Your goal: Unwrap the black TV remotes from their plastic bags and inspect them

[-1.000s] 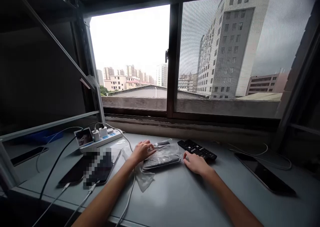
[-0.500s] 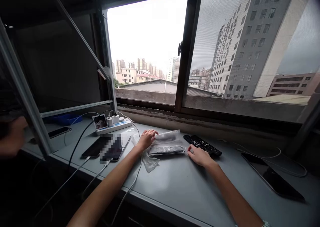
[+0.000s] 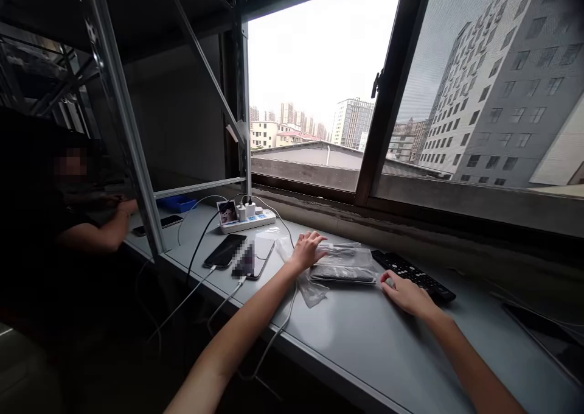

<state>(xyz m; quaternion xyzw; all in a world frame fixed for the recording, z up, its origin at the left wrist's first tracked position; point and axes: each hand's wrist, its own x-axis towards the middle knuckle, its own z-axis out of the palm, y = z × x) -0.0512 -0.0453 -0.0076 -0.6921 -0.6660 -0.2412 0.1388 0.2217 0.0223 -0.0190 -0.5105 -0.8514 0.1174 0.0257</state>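
My left hand (image 3: 308,249) lies flat with fingers spread on the left end of a clear plastic bag (image 3: 344,257) that lies on the grey desk (image 3: 356,335). Inside the bag sits a dark remote (image 3: 343,273). My right hand (image 3: 404,292) rests on the desk at the bag's right end, fingers loosely curled and holding nothing. Just behind that hand lies a black remote control (image 3: 413,274) with its buttons facing up.
Two phones (image 3: 239,256) on charging cables lie left of the bag, in front of a white power strip (image 3: 247,221). Another phone (image 3: 545,335) lies at the far right. A metal shelf post (image 3: 123,115) stands at the left; beyond it sits another person (image 3: 68,219).
The view has swung left, bringing the shelf post and the other person into sight. Both my hands have stayed on the bag and the desk beside it.
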